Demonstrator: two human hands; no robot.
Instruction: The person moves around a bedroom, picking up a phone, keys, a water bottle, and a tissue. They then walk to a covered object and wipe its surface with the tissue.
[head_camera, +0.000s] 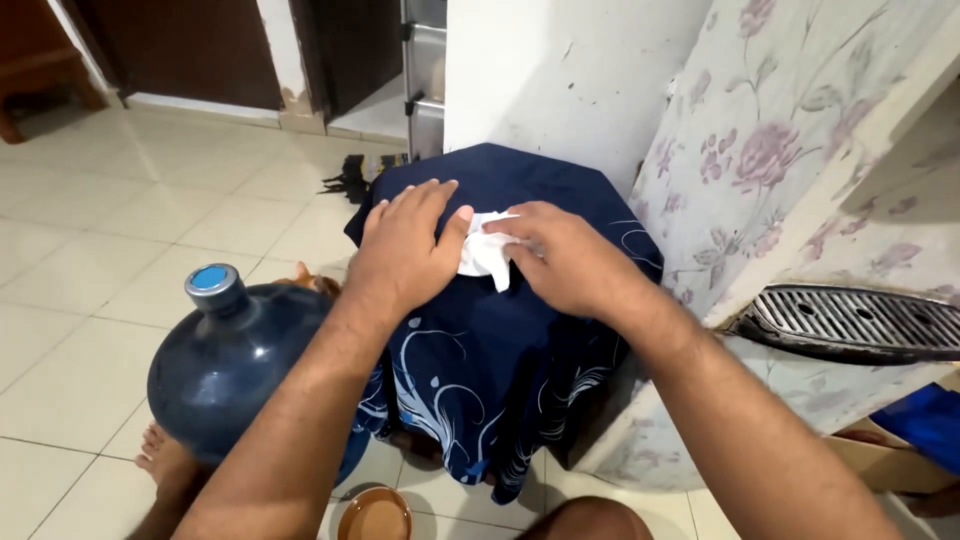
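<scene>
I see a small white cloth (487, 252) on top of the dark blue cover (500, 340). My right hand (565, 262) pinches its right edge. My left hand (408, 245) lies flat and open, thumb touching its left side. A big blue water jug (235, 360) sits left of the cover.

Two bare forearms, no sleeves in view, no watch, no bracelet, no rings visible. Left hand (405, 245) with short trimmed nails, thumbnail pale and clearly showing. Right hand (560, 262) likewise bare, knuckles toward camera, nails mostly hidden. Light hair along both forearms. Bare foot (165, 458) below the blue water jug (235, 360), toes visible, no sandal or sock. Bare knee (590, 520) right of the jug at bottom edge of frame, no trouser fabric over it. No gloves, no markings, no tattoos seen.
</scene>
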